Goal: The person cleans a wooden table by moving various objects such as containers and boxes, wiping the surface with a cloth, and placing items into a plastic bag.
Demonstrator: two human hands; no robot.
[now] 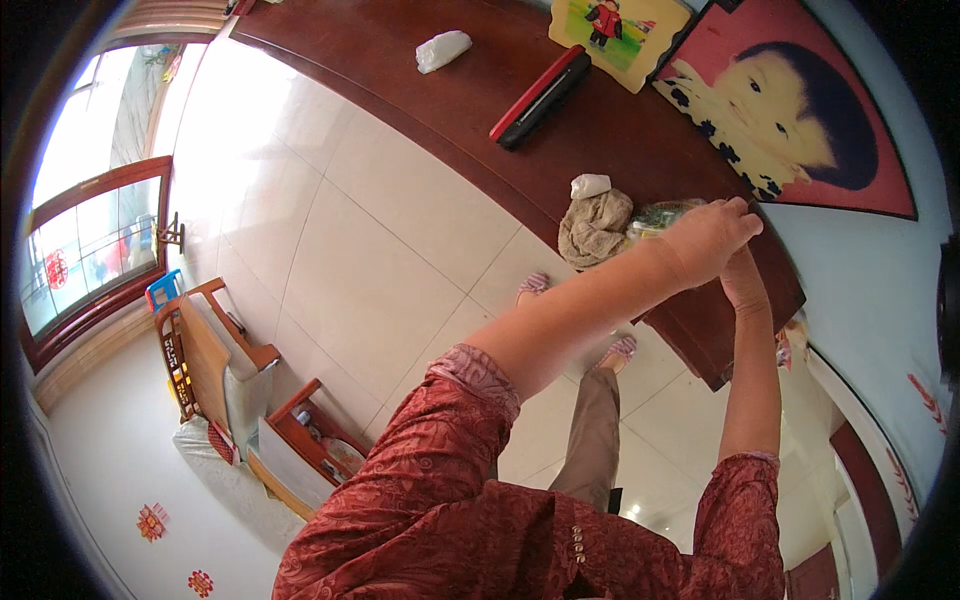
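Note:
My left hand [705,236] reaches over the end of a dark red-brown wooden tabletop, its fingers bent. Close against it is my right hand [742,279], partly covered by the left one. What lies between the fingers cannot be made out. Beside and partly behind my left hand is a clear plastic packet [664,217] with green and white parts. A crumpled beige towel [596,229] lies left of the packet at the tabletop's front edge. A small white wrapped bundle [590,186] touches the towel's upper end.
A long red and black case [540,97] and a white crumpled bundle [443,51] lie farther along the tabletop [360,45]. A large portrait [795,112] and a smaller picture [619,34] stand by the wall. Wooden-framed seating [225,345] is across the tiled floor.

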